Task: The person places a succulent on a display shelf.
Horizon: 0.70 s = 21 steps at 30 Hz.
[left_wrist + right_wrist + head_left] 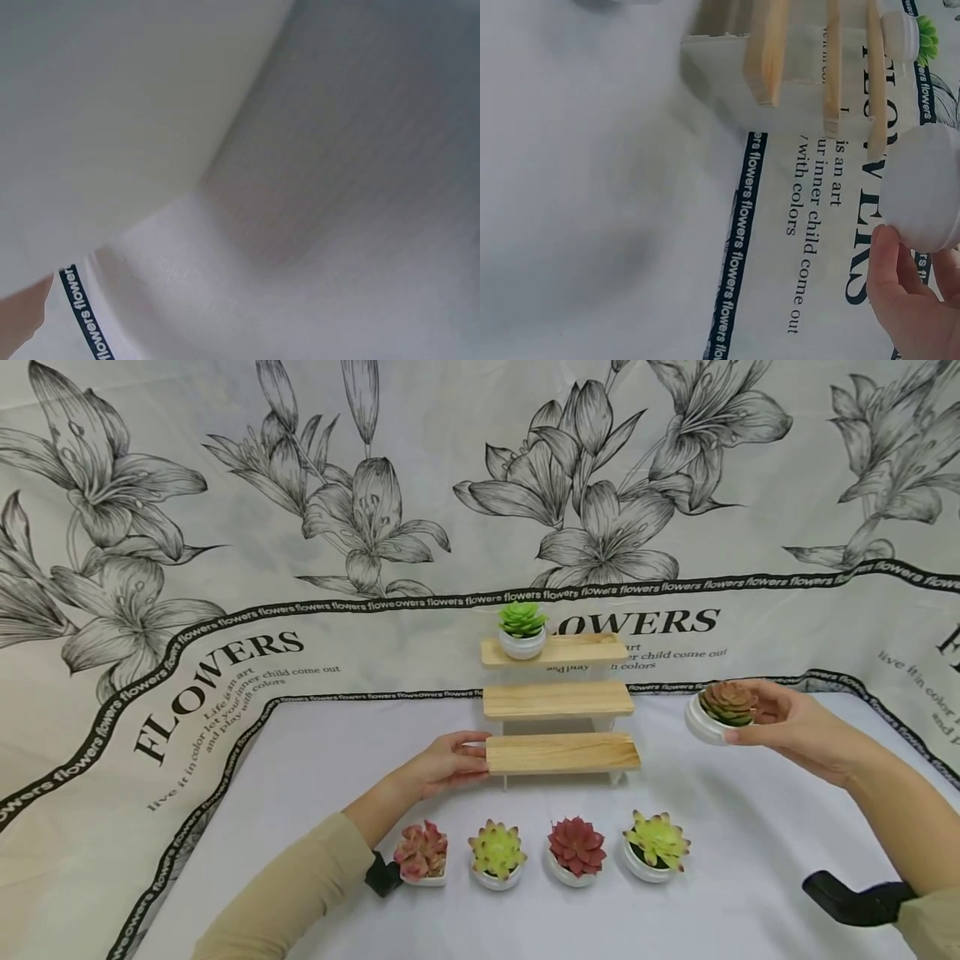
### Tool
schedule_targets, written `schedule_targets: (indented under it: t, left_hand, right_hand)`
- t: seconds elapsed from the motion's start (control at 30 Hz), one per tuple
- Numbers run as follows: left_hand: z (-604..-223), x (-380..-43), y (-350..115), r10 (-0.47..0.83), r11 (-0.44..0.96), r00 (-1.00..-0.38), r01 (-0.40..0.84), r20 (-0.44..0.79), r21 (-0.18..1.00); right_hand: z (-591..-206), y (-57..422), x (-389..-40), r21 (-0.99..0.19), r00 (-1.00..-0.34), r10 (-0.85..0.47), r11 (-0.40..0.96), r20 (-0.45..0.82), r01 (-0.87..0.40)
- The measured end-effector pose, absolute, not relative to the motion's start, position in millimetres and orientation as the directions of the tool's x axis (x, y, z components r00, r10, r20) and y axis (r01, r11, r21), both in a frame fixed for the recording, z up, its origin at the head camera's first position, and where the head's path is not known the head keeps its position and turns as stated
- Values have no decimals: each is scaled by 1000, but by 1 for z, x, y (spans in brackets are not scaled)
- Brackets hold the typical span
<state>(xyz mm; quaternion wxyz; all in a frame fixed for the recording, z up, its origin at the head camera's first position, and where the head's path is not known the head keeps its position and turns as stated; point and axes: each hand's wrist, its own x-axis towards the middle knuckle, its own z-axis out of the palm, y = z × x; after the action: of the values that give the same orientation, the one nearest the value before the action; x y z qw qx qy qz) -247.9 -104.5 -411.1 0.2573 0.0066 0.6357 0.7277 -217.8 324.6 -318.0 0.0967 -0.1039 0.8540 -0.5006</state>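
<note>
My right hand holds up a brownish-red and green succulent in a round white pot, right of a three-tier display stand with wooden boards. Thumb and fingers pinch the pot's side; the right wrist view shows the white pot from below. At the stand's left end, my left hand grips the edge of the lowest board. A bright green succulent in a white pot sits on the left of the top board. The middle and lowest boards carry no pots.
In front of the stand, a row of white pots holds a pink succulent, a yellow-green one, a dark red one and another yellow-green one. Behind hangs a flower-printed cloth with a black border.
</note>
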Motion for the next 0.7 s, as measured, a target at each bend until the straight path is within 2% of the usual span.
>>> schedule_targets:
  t: [0.3, 0.7]
  left_hand:
    - [-412, -248, -105, 386, -64, -867, -368, -317, 928]
    - [-411, -246, -106, 393, -58, -868, -352, -303, 934]
  right_hand:
    - [-296, 305, -237, -878, -970, -225, 478, -95, -25]
    - [-282, 275, -258, -898, -963, -240, 441, -127, 8]
